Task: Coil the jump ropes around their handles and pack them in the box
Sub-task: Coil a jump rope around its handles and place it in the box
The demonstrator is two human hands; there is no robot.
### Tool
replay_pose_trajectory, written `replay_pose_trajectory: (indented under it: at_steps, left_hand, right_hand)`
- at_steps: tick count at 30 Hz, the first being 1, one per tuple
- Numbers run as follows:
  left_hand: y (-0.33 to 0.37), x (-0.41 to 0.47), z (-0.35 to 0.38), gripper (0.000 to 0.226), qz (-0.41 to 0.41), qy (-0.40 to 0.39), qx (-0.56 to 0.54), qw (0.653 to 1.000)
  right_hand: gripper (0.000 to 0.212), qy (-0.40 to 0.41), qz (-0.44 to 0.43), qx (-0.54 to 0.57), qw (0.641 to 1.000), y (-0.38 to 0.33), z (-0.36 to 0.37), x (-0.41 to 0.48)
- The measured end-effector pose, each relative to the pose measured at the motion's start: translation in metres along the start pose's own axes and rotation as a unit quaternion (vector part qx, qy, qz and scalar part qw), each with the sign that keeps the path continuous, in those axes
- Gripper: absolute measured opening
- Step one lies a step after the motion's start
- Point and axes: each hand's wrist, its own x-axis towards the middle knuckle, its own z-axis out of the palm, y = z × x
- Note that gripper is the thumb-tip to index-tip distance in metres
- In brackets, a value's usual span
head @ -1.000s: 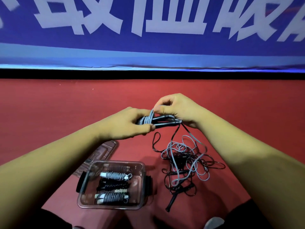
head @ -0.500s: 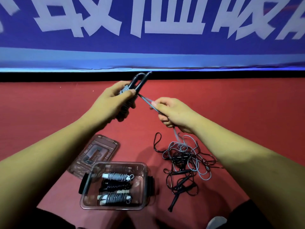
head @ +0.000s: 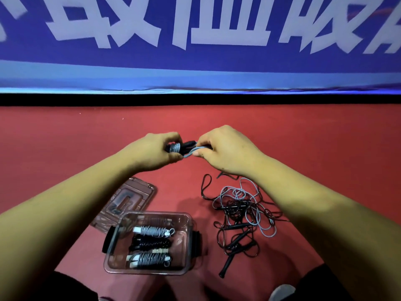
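Observation:
My left hand (head: 152,152) grips a pair of black handles (head: 185,145) with grey rope coiled around them. Close beside it, my right hand (head: 225,149) pinches the grey rope (head: 191,153) where it leaves the handles. The rope's loose length trails under my right wrist into a tangled pile of grey and black ropes (head: 240,213) on the red floor. A clear plastic box (head: 191,222) stands below my hands. It holds three coiled ropes: two grey (head: 152,231) and one black (head: 149,244).
The box's clear lid (head: 130,197) lies on the floor just behind the box, to the left. Loose black handles (head: 226,262) stick out of the pile at the right. A blue banner with white characters (head: 199,40) hangs along the wall ahead.
My left hand has come down and turned the handles level. My right hand has moved up close to it, bringing the rope over the handles. The loose pile has shifted slightly.

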Motion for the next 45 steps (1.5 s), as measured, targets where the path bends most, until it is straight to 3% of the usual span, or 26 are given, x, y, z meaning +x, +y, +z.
replay_pose_trajectory:
  at_steps: [3,12,15,18,22,25,27,32,37,39,42,45]
  left_hand:
    - [0.012,-0.004,0.008,0.024,0.038,-0.057,0.057,0.996]
    - [0.033,-0.015,0.015,0.045,0.07,-0.059,0.105,0.99]
    - [0.034,-0.017,0.015,0.029,0.073,-0.06,0.048,0.994]
    - [0.036,-0.021,0.012,0.011,0.096,-0.087,-0.081,0.988]
    - [0.038,-0.024,0.003,0.028,0.111,-0.041,-0.219,0.969]
    - [0.042,-0.026,-0.006,0.033,0.116,-0.034,-0.344,0.931]
    - [0.042,-0.026,-0.011,0.032,0.106,-0.02,-0.364,0.925]
    - [0.031,-0.023,-0.021,0.01,0.043,0.017,-0.368,0.929]
    - [0.013,-0.013,-0.023,0.017,-0.004,0.05,-0.317,0.947]
    - [0.002,-0.008,-0.023,0.023,-0.021,0.065,-0.248,0.966]
    - [-0.007,-0.004,-0.019,0.027,-0.024,0.08,-0.118,0.989]
    - [-0.006,-0.002,-0.014,0.029,-0.018,0.12,0.018,0.992]
  right_hand:
    - [0.02,0.012,-0.007,0.012,1.0,0.004,0.001,0.001]
    - [0.016,0.026,0.014,0.107,0.994,0.018,0.001,0.008]
    - [0.015,0.035,0.018,0.133,0.99,0.021,-0.001,0.01]
    - [0.009,0.032,0.03,0.209,0.977,0.026,-0.004,0.009]
    - [0.009,0.016,0.055,0.309,0.949,0.032,-0.005,0.007]
    - [0.016,-0.057,0.106,0.416,0.901,0.035,0.003,0.006]
    - [0.016,-0.117,0.117,0.456,0.875,0.034,0.009,0.006]
    - [0.021,-0.144,0.107,0.362,0.915,0.026,0.013,0.006]
    - [0.017,-0.149,0.11,0.318,0.93,0.011,0.017,0.006]
    - [0.016,-0.154,0.115,0.314,0.93,0.003,0.018,0.006]
    - [0.018,-0.139,0.074,0.205,0.966,-0.009,0.016,0.007]
    - [0.021,-0.111,0.044,0.156,0.981,-0.016,0.009,0.009]
